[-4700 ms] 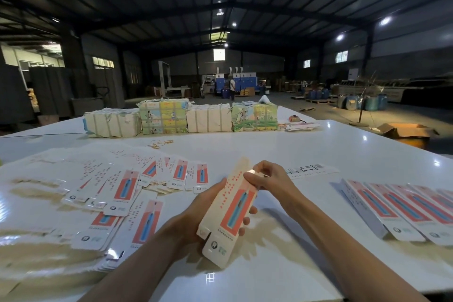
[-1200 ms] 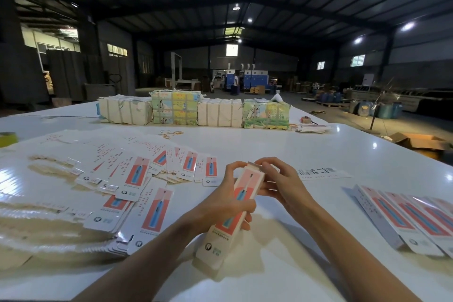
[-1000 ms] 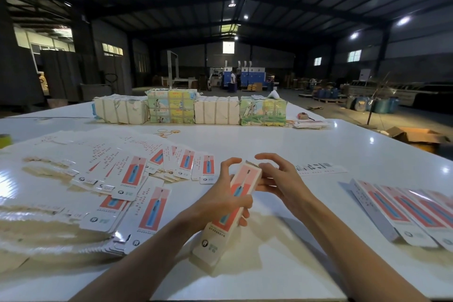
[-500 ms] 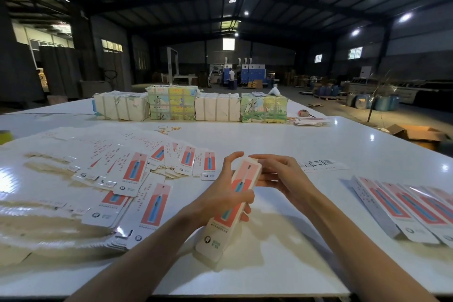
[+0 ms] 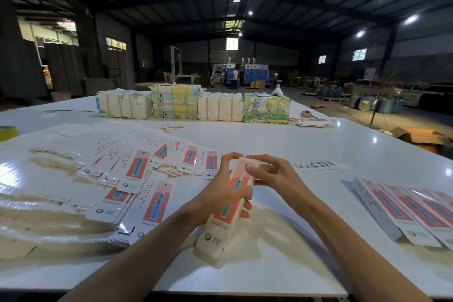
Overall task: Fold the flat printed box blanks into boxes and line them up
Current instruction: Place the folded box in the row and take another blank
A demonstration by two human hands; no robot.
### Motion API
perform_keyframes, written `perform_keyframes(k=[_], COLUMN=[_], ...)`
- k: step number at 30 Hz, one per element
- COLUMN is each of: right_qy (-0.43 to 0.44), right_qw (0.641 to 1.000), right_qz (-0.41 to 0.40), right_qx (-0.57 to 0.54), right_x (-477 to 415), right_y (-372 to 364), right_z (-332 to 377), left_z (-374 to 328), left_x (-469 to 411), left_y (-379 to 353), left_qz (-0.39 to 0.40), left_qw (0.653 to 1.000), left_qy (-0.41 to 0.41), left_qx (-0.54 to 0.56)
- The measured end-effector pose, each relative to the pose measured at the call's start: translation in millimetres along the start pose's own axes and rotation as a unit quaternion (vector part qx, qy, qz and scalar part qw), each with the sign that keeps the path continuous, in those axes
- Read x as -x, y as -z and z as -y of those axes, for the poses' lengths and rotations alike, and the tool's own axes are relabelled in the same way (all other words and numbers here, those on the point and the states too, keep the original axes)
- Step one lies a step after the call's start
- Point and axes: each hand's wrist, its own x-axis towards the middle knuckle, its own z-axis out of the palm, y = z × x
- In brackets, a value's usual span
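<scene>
Cardboard box [image 5: 219, 234] sat tilted between the hands: left hand [image 5: 221, 191] gripped its body, right hand [image 5: 275, 176] pinched its top. Flap, open earlier, appeared tucked shut; box judged ready for the row [image 5: 404, 211] rightward.

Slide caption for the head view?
Left hand grips folded box, right hand pinches its far end; flat blanks at left.

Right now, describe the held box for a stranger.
On the white table, look between the fanned blanks and the row at right. The box is the only one held: left hand round its middle, right hand at its far end.
</scene>
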Motion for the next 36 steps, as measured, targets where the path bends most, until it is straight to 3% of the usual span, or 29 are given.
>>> perform_keyframes(k=[6,11,13,16,19,22,25,27,29,32,34,36], right_qy=[0.030,-0.039,-0.071,-0.034,-0.005,0.017,-0.009,-0.021,-0.033,-0.076,-0.112,-0.136], right_qw=[0.998,0.999,0.994,0.977,0.947,0.905,0.912,0.900,0.877,0.829,0.780,0.721], right_qz=[-0.023,-0.005,-0.045,-0.099,-0.059,-0.015,-0.013,-0.018,-0.037,-0.055,-0.066,-0.082], right_qx=[0.044,0.009,0.064,0.187,0.317,0.425,0.410,0.434,0.477,0.552,0.612,0.675], right_x=[2,-3,-2,1,10,20,25,28,32,37,43,52], right_y=[-7,-16,-19,-22,-34,-50,-51,-43,-29,1,26,50], right_z=[-8,-14,-16,-15,-4,0,3,4,3,-2,-8,-15], left_z=[4,4,0,-5,-7,-16,-26,-29,-29,-25,-17,-5], left_x=[-1,-6,-8,-10,-7,1,4,4,-1,-2,5,14], left_y=[-1,-5,-10,-10,-4,-2,6,17,39,85,118,144], left_qz=[-0.010,-0.042,-0.070,-0.111,-0.049,0.003,0.015,-0.008,-0.103,-0.214,-0.228,-0.220], left_qw=[1.000,0.998,0.993,0.957,0.911,0.909,0.945,0.988,0.981,0.860,0.769,0.703], left_qy=[-0.002,0.017,0.033,0.050,0.078,0.091,0.116,0.113,0.065,0.063,0.152,0.247], left_qx=[-0.001,0.049,0.092,0.262,0.401,0.407,0.305,0.104,-0.149,-0.459,-0.578,-0.629])
